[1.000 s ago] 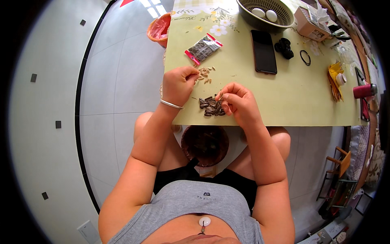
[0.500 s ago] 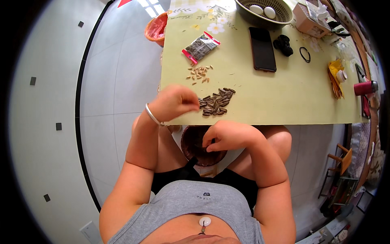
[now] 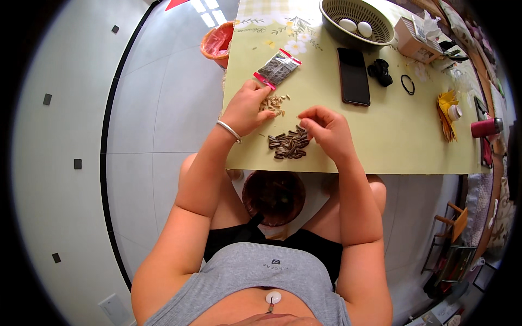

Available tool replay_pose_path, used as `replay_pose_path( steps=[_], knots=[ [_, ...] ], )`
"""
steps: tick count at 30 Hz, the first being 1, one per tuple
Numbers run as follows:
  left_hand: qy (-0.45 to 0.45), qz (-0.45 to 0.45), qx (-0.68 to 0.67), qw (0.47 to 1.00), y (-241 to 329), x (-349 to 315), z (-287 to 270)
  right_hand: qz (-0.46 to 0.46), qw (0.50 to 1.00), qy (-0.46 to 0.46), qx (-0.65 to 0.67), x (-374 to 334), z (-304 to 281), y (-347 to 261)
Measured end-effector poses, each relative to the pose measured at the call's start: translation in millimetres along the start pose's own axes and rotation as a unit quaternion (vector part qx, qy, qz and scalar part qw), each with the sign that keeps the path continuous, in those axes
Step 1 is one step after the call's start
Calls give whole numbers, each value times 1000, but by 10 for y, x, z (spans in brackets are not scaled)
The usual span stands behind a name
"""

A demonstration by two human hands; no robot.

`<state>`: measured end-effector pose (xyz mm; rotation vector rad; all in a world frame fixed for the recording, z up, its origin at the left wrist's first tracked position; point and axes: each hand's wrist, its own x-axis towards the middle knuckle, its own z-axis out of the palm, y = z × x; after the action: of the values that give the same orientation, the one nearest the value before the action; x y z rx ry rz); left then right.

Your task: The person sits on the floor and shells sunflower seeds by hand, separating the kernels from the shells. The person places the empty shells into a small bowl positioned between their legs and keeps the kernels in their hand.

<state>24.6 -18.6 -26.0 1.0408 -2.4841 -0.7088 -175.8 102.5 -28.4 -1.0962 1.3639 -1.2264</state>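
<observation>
My left hand (image 3: pixel 247 110), a silver bangle on its wrist, lies beside a small pile of pale shelled sunflower kernels (image 3: pixel 275 104). Its thumb and fingers are spread about the pile's left edge. A heap of dark striped sunflower seeds (image 3: pixel 286 145) lies nearer the table's front edge. At that heap's upper right, my right hand (image 3: pixel 329 132) is closed in a pinch, and whatever sits between the fingertips is too small to tell. Just beyond the kernels is a clear packet with pink ends (image 3: pixel 278 68), dark contents showing through it.
On the patterned table (image 3: pixel 402 141) are a phone (image 3: pixel 354 76), a black object (image 3: pixel 380 72), a hair tie (image 3: pixel 408 85), a basket (image 3: pixel 331 27) with two eggs and a tissue box (image 3: pixel 416 41). A dark bin (image 3: pixel 273 212) stands between my knees; an orange bin (image 3: pixel 209 49) is left.
My left hand has moved up to the kernels and its fingers have spread. My right hand has risen from over the bin to the dark seeds. The view has shifted slightly.
</observation>
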Motion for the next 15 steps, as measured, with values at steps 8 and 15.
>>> replay_pose_path(
  steps=[8,15],
  knots=[
    [-24,-45,12,999,37,-101,-125,-147,953,76,-253,269,7,38],
    [6,13,-45,999,-43,-44,40,-243,897,32,-368,441,271,132]
  ],
)
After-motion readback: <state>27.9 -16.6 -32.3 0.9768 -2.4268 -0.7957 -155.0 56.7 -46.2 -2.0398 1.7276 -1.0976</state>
